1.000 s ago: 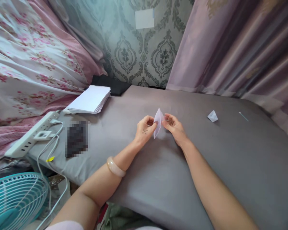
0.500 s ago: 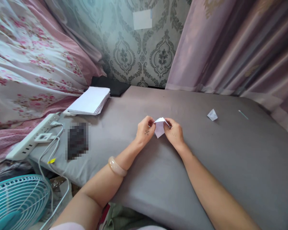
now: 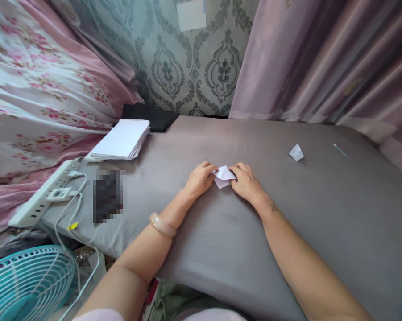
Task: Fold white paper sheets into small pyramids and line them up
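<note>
A small folded sheet of white paper [image 3: 223,174] is held at the middle of the grey-covered table [image 3: 201,227]. My left hand [image 3: 201,179] pinches its left side, and the fingers of my right hand [image 3: 246,180] close on its right side. One lower point of the paper sticks out toward me between the hands. Parts of its edges are hidden under my fingers. To the right, apart from both hands, lies another folded white paper piece [image 3: 296,152].
A stack of white paper [image 3: 122,138] lies at the back left, by a black cloth [image 3: 154,117]. A white power strip [image 3: 47,194] with cables runs along the left edge, near a blurred dark item [image 3: 107,196]. A blue fan [image 3: 26,285] stands below. A thin stick [image 3: 340,150] lies far right.
The folded paper has gone from tilted up to lying flatter, its flaps spread wider. My right hand has turned so more of its back and wrist shows. The view has shifted slightly.
</note>
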A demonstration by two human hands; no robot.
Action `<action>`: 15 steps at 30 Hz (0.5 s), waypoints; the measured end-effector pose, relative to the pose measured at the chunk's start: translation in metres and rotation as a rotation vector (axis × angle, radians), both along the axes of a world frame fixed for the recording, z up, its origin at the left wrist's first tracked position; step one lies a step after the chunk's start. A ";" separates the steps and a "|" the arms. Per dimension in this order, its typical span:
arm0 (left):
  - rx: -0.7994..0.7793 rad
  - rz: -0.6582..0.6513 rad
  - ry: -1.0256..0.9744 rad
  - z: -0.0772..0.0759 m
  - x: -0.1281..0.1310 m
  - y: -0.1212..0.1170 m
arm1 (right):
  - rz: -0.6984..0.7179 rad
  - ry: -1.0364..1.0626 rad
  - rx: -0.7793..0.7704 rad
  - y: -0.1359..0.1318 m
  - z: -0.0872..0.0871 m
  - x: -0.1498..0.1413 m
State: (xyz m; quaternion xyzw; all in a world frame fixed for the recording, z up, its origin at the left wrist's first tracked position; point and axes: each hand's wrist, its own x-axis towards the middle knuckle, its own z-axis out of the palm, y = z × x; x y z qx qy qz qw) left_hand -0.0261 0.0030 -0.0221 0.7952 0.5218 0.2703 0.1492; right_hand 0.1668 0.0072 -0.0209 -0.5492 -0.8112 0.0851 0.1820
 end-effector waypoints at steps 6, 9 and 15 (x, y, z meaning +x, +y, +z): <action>0.096 -0.143 0.268 0.003 -0.002 0.000 | 0.037 -0.083 0.027 -0.003 0.000 0.001; 0.093 -0.202 0.332 0.009 -0.001 -0.002 | 0.061 -0.107 0.017 -0.004 -0.001 0.003; 0.074 -0.226 0.493 0.016 0.001 -0.004 | 0.043 -0.142 -0.041 -0.003 0.006 0.002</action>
